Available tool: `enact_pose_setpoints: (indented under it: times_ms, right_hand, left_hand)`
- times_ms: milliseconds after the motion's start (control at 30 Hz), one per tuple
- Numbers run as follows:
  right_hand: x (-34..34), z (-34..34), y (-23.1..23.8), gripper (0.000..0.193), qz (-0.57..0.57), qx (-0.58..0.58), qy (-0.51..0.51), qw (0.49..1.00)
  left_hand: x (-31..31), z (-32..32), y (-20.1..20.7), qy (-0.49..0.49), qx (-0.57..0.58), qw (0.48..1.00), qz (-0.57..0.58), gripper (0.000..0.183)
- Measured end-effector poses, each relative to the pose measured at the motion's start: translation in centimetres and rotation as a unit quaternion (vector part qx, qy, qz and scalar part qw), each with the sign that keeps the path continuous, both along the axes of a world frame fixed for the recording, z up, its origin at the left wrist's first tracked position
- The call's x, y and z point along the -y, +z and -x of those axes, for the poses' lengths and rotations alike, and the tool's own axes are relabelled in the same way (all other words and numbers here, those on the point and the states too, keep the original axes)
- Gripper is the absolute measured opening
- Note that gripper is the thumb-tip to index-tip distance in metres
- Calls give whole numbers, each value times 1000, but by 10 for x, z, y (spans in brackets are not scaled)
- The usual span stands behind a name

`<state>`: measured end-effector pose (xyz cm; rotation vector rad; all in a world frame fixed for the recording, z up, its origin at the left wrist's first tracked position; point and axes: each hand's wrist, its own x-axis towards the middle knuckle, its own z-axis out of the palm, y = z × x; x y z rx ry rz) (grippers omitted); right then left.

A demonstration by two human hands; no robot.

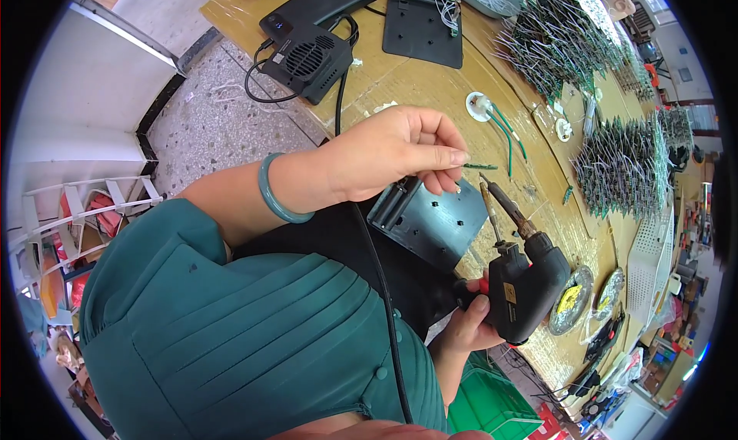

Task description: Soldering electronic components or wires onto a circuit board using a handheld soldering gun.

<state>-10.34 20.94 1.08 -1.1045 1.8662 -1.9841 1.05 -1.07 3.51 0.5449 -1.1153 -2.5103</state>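
Observation:
My left hand (407, 149), a jade-like bracelet on its wrist, pinches the end of a thin green circuit board strip (482, 166) over the table. A black soldering gun (530, 288) rests in the grip of my right hand (470, 325), its metal tip and solder feed tube pointing up toward the strip. A small gap seems to separate tip and strip. Below my left hand lies a dark metal plate (434, 225) with a black bar along one side. Beyond it, a white round piece (478, 107) with green wires lies on the table.
Bundles of wired green boards (557, 44) and another pile (623, 167) fill the far right. A black fan unit (310, 62) and a black plate (423, 26) stand at the back. Metal dishes (582, 317) lie right of the gun. A black cable (377, 263) crosses my body.

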Motion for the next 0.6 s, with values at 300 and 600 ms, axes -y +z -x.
enact_pose_setpoints:
  times_ms: [300,600]
  right_hand:
    - [-1,-1,-4,42,4,8,-13,1000]
    - [4,-1,-9,41,5,-34,-25,999]
  left_hand:
    - [-6,-3,11,174,60,798,573,9]
    - [-8,-2,7,211,23,725,656,12]
